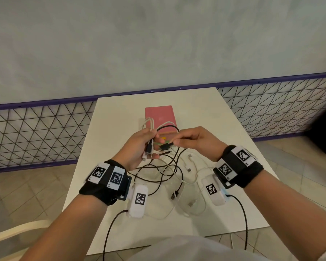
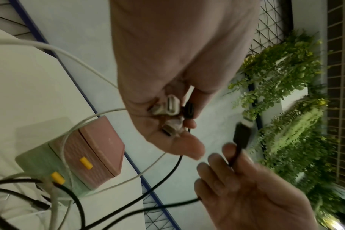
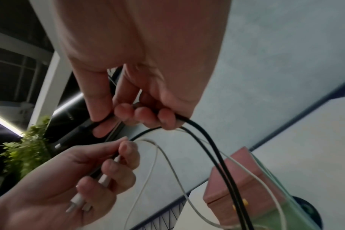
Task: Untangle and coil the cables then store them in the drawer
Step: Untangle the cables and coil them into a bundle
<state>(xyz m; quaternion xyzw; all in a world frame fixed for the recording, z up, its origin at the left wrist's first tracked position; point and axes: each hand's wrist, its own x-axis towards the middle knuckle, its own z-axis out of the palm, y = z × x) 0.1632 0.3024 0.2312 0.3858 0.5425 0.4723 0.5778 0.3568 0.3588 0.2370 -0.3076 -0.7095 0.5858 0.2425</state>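
Observation:
My left hand (image 1: 147,146) grips a bundle of cable ends, white plugs (image 2: 170,105) and a black one (image 2: 189,109), just above the table. Loops of white cable (image 1: 149,122) and black cable (image 1: 167,127) rise from its fingers. Close to its right, my right hand (image 1: 177,141) pinches a black plug (image 1: 165,146) whose cord runs under its curled fingers (image 3: 142,115). A tangle of black and white cables (image 1: 167,173) lies on the white table (image 1: 111,129) under both hands. The small drawer box (image 1: 159,115), pink on top, stands behind the hands with yellow handles (image 2: 86,162).
A white chair arm (image 1: 13,230) shows at the lower left. A purple-framed mesh fence (image 1: 36,132) runs behind the table, and green plants (image 2: 286,77) hang on it. The wrist cameras' black cords (image 1: 109,230) trail off the table's near edge.

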